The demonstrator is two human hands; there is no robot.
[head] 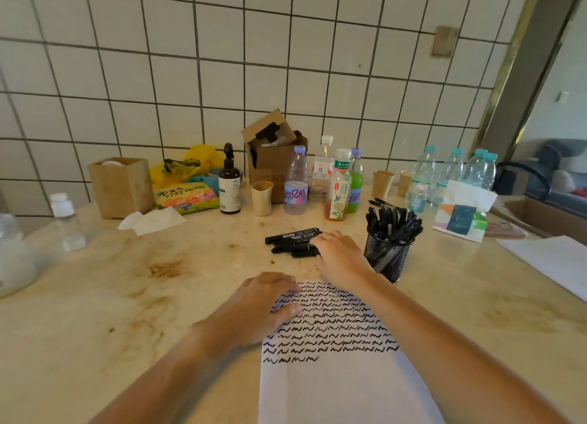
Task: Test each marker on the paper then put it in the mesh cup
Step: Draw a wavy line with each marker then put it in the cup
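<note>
From the head camera, the left hand [263, 309] lies flat with loose fingers on the paper [336, 376], holding it down. The right hand [336, 252] reaches onto the little pile of markers [293, 241] on the table; I cannot tell if it grips one yet. The mesh cup [386, 258], just beside that wrist, is very full. A bump could tip it, or the round markers could roll away.

Loose markers [293, 241] lie behind the paper [336, 376], left of the mesh cup [386, 258].
</note>
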